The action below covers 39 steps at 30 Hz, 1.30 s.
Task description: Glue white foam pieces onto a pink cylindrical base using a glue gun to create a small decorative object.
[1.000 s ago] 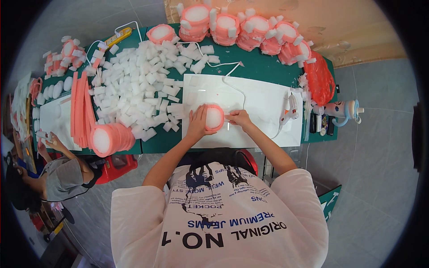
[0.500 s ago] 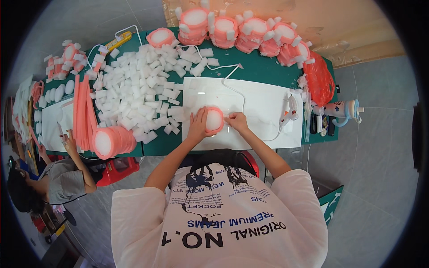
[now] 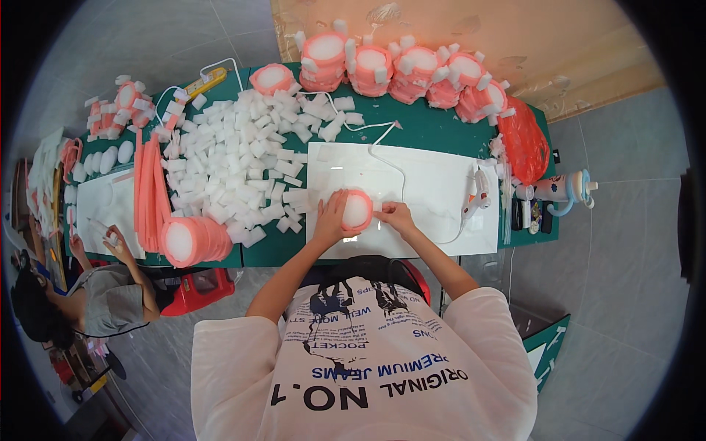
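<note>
A round white foam disc with a pink foam rim point(image 3: 356, 210) rests on the white board point(image 3: 434, 176) in front of me. My left hand point(image 3: 331, 219) curls around its left side and holds it. At its right edge, my right hand point(image 3: 397, 217) is closed in a pinch at the pink rim. Whatever sits between those fingertips is too small to make out. Left of the board lies a large heap of small white foam blocks point(image 3: 228, 147). A white glue gun point(image 3: 481, 192) with a cable lies at the board's right side.
Stacks of pink-rimmed discs point(image 3: 323, 59) line the far table edge. A stack of rimmed discs point(image 3: 195, 241) and long pink foam strips point(image 3: 149, 191) lie at left, beside a co-worker's hand point(image 3: 116, 242). A red plastic bag point(image 3: 523, 140) and a tumbler point(image 3: 566, 187) are at right.
The whole view has shifted slightly, so things appear a little lower and to the right. Both hands keep nearly the same hold at the disc.
</note>
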Each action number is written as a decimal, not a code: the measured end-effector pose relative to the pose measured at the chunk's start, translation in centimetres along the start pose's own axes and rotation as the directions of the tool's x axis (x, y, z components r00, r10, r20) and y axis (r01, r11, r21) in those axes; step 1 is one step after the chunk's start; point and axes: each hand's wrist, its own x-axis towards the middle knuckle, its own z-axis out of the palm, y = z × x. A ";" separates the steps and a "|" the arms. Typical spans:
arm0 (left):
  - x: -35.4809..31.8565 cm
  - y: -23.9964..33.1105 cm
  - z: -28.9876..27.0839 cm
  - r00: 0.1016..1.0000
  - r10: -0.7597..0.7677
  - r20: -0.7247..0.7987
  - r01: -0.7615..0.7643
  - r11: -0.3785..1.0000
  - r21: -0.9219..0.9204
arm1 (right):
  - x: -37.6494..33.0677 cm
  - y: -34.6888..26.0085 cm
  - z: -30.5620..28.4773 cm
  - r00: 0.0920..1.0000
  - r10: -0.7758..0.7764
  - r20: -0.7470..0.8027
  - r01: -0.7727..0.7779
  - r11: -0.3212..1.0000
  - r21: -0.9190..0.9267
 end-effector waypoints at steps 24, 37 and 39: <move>0.0 -0.1 0.1 0.998 0.039 -0.054 -0.039 0.999 0.001 | 0.9 -0.1 0.0 0.991 0.133 0.014 -0.134 0.989 0.057; 0.0 -0.8 0.2 0.999 0.034 0.017 -0.033 0.998 -0.050 | 1.0 -1.0 -0.4 0.976 0.184 0.114 -0.206 0.954 0.219; 0.3 -0.7 0.3 0.999 0.037 0.011 -0.037 0.997 -0.065 | 1.4 -0.7 -0.7 0.978 0.156 0.137 -0.182 0.961 0.207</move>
